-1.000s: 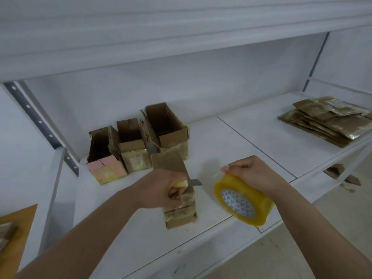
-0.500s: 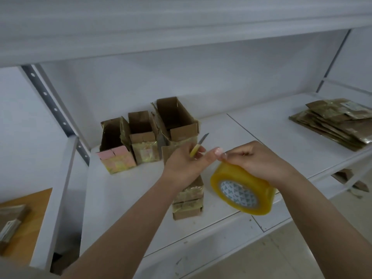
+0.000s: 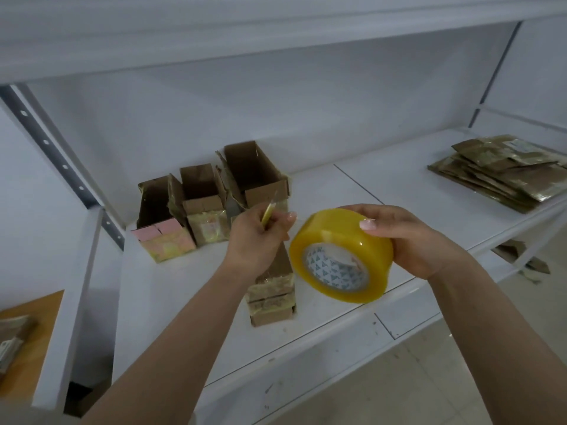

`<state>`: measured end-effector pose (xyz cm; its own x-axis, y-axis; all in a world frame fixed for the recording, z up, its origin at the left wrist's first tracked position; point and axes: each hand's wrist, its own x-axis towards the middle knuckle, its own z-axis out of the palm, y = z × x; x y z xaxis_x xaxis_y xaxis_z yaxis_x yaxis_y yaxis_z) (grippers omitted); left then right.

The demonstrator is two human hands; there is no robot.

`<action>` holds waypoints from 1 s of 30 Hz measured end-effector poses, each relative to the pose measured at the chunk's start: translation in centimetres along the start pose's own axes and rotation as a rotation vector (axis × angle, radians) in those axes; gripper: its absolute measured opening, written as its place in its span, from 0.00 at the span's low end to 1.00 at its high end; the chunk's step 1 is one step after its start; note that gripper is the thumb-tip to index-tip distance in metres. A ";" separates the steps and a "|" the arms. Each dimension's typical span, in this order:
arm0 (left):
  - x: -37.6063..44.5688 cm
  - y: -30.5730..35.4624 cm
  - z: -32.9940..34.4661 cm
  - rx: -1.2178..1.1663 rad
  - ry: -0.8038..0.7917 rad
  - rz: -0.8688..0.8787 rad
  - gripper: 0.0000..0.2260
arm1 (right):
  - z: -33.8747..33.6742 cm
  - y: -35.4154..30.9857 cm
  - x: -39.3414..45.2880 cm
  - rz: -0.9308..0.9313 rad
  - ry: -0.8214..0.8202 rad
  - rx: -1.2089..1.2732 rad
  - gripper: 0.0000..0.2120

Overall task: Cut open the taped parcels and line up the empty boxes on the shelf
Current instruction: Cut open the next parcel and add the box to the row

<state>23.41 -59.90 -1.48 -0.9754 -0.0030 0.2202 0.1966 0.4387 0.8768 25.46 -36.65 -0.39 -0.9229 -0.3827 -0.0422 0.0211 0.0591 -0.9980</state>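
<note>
From the head view I count three opened boxes [image 3: 211,204] standing side by side at the back left of the shelf [image 3: 399,191], flaps up and apparently empty, so that much looks done. One taped parcel [image 3: 273,289] sits nearer the front edge, just below my left hand [image 3: 251,240], its tape seemingly uncut; I judge it the next to open. The left fingers are curled round a small yellow-handled knife [image 3: 268,214], blade pointing up and away. My right hand [image 3: 411,237] grips a roll of yellow tape [image 3: 340,256], fingers wrapped over its rim. A stack of flattened packets [image 3: 503,170] lies far right.
</note>
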 end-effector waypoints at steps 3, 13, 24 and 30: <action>-1.1 -0.4 -0.7 0.028 0.114 0.039 0.10 | -0.4 -0.5 0.4 0.010 -0.080 -0.068 0.37; -6.2 -5.4 -5.6 0.034 0.324 -0.289 0.14 | 0.5 -0.7 1.8 0.272 0.050 -0.600 0.28; -8.1 -6.8 -5.3 0.073 0.428 -0.329 0.16 | 1.2 -0.2 4.1 0.354 0.038 -0.816 0.20; -7.7 -9.2 -3.9 -0.010 0.333 -0.465 0.15 | 1.8 2.0 5.2 0.432 0.032 -0.863 0.19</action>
<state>29.47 -67.38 -9.56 -0.8757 -0.4779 -0.0686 -0.2435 0.3145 0.9175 21.39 -40.24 -2.65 -0.9122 -0.1440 -0.3835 0.0834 0.8513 -0.5180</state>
